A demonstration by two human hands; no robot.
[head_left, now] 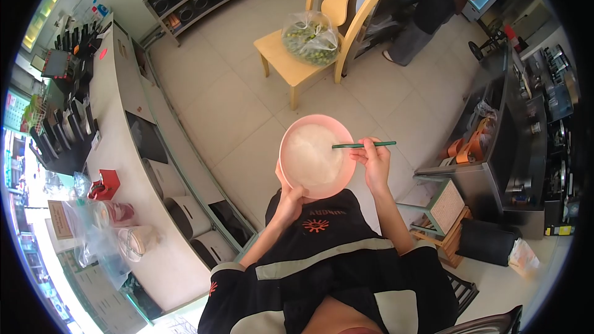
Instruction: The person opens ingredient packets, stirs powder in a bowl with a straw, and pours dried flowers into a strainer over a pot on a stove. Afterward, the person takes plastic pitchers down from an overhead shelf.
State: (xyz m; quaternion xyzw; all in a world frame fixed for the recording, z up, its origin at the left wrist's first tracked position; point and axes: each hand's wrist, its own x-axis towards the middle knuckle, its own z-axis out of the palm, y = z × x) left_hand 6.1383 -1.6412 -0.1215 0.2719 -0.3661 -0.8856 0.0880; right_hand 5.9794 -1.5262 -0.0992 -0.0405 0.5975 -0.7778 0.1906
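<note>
A pink bowl (348,175) is held up in front of my apron, its whitish contents (312,154) reaching partway up the wall; I cannot tell if they are liquid or powder. My left hand (291,198) grips the near left side, thumb over the rim and the other fingers hidden beneath. At the right rim, my right hand (373,162) pinches green chopsticks (385,143), lying nearly level with their tip over the bowl; whether there is one stick or a pair is unclear.
A wooden chair (286,62) ahead carries a clear bag of green vegetables (311,40). Another person (427,15) stands at a table at the back right. A long counter (127,148) runs along the left; a metal cabinet (489,167) and wooden crate (450,242) stand right.
</note>
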